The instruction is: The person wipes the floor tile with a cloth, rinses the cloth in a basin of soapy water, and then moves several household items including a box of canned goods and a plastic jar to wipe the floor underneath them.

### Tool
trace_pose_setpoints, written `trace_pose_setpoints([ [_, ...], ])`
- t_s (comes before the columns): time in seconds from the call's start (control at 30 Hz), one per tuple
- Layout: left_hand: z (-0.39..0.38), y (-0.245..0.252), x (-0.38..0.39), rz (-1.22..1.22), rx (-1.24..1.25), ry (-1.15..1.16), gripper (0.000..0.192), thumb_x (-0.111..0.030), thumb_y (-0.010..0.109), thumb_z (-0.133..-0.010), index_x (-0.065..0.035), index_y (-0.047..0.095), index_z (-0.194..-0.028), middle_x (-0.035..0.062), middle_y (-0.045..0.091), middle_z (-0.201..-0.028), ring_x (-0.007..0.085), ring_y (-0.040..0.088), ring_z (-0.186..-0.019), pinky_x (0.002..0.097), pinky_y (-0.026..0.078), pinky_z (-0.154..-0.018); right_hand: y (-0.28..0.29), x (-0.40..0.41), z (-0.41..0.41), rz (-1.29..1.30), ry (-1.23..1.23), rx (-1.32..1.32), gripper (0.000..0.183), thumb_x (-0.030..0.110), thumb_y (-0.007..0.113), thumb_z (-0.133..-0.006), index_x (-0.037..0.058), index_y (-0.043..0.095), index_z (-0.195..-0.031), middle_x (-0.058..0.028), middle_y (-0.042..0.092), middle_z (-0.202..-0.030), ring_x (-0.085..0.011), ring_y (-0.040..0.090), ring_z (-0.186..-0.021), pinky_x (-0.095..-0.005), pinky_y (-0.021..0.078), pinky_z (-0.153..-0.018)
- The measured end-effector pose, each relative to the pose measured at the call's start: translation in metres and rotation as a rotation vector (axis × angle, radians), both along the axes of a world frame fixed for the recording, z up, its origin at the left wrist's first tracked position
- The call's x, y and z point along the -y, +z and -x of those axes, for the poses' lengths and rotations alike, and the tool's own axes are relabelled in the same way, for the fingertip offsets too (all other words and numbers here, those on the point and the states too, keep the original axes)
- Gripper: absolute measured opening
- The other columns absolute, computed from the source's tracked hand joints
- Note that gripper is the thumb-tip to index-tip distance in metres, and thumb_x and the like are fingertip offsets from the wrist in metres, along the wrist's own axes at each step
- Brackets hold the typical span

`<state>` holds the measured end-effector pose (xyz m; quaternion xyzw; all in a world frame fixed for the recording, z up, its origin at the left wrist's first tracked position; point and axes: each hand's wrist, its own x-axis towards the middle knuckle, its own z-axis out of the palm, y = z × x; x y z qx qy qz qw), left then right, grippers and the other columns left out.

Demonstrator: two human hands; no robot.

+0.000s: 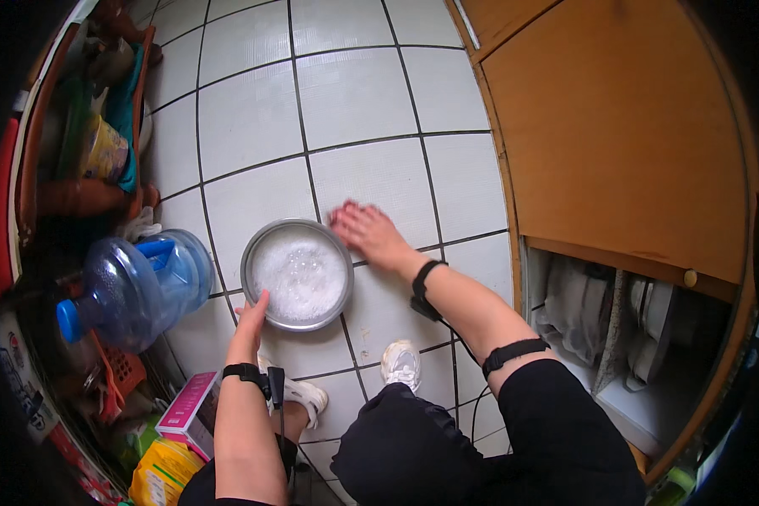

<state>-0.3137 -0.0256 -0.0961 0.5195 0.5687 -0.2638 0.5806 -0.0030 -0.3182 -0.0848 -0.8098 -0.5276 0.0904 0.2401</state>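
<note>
A round grey metal basin is in front of me, with white grains spread across its inside, possibly rice under cloudy, bubbly water. My left hand grips its near left rim, thumb over the edge and the other fingers mostly hidden below. Whether the basin rests on the floor or is held just above it, I cannot tell. To the right of the rim is my right hand, back upward, fingers stretched out and blurred. Nothing shows in it.
On the left lies a blue-tinted water jug with a blue cap, near a pink and white box and a yellow packet. White tiles cover the floor. A wooden cabinet at right has an open lower compartment holding pans.
</note>
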Motion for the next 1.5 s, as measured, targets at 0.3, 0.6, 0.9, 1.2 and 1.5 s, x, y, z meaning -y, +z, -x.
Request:
trace_pose_setpoints([
  [0.3,0.019,-0.02,-0.013,-0.011,-0.121,0.034,0.123,-0.069,0.069,-0.093,-0.0071,-0.005,-0.17,0.0153,-0.027,-0.176,0.0291,-0.007,-0.165,0.043,0.001,-0.132,0.003,0.115,-0.1,-0.178,-0.739,-0.113,0.043,0.031,0.053,-0.106,0.01,0.053,-0.144,-0.0162,0.057,-0.147,-0.036,0.047,-0.143,-0.0466,0.0353,-0.12],
  [0.6,0.039,-0.071,-0.022,-0.069,-0.158,0.1,0.146,-0.063,0.076,-0.091,-0.0036,-0.04,-0.157,0.0233,-0.003,-0.179,0.0384,0.012,-0.164,0.0484,0.013,-0.131,-0.075,0.139,-0.25,0.354,-1.177,0.071,0.074,0.044,0.05,-0.107,0.0045,0.029,-0.167,-0.0228,0.031,-0.171,-0.0411,0.023,-0.16,-0.0519,0.0193,-0.131],
  [0.9,0.036,-0.075,-0.019,0.01,-0.006,0.15,0.145,-0.05,0.079,-0.094,-0.0062,-0.046,-0.153,0.0251,0.016,-0.176,0.0353,0.025,-0.16,0.0459,0.02,-0.131,-0.029,-0.031,-0.226,0.055,-0.547,0.104,0.037,0.008,0.052,-0.095,0.006,0.063,-0.131,-0.0205,0.063,-0.138,-0.0377,0.057,-0.132,-0.0536,0.0466,-0.108],
  [1.2,0.055,-0.067,-0.026,-0.118,0.068,0.025,0.089,-0.044,0.073,-0.094,-0.0071,0.029,-0.163,0.0329,-0.02,-0.172,0.0377,0.004,-0.163,0.0403,0.022,-0.131,0.034,-0.059,-0.042,0.038,0.276,-0.117,0.045,0.011,0.047,-0.103,0.0073,0.06,-0.146,-0.0141,0.058,-0.153,-0.0285,0.052,-0.145,-0.046,0.0397,-0.12],
  [1.5,0.017,-0.045,0.035,-0.543,0.101,-0.068,0.062,-0.035,0.072,-0.091,0.001,0.064,-0.141,0.0344,0.028,-0.167,0.0443,0.042,-0.151,0.0418,0.038,-0.122,-0.051,-0.045,-0.207,-0.047,-0.557,0.18,0.054,0.023,0.061,-0.103,0.0018,0.047,-0.151,-0.0177,0.055,-0.148,-0.0324,0.051,-0.141,-0.0449,0.0449,-0.113],
])
